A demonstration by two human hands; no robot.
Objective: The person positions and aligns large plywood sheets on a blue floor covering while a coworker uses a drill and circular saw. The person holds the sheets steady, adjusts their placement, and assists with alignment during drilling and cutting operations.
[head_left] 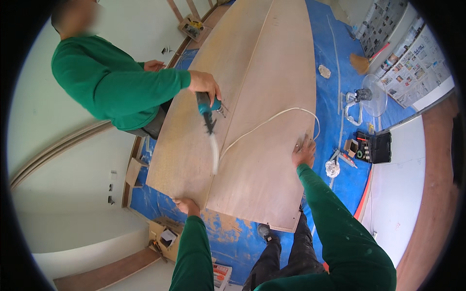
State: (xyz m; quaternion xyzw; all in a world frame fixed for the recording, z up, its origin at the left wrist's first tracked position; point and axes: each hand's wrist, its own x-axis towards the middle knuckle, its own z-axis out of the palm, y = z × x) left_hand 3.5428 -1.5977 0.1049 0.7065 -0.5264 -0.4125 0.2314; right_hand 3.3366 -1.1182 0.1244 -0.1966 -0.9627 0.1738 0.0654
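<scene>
A large wooden panel [272, 160], made of boards with a lengthwise seam, stretches away in front of me. My left hand [187, 206] grips its near edge, left of the seam, with the fingers partly hidden. Farther right, my right hand [304, 153] lies on the panel near its right edge, fingers spread. Across the panel, a co-worker in a green sleeve holds a teal and black power tool [206, 109] over the boards. Below the tool is a whitish strip [214, 155]. A pale cord [272, 118] curves over the panel toward my right hand.
Blue sheeting [330, 97] covers the floor. To the right stand a fan [371, 94], an open black toolbox [378, 147] and a sealant tube [347, 160]. A cardboard box [165, 236] sits at lower left. The co-worker [111, 82] stands along the panel's left side.
</scene>
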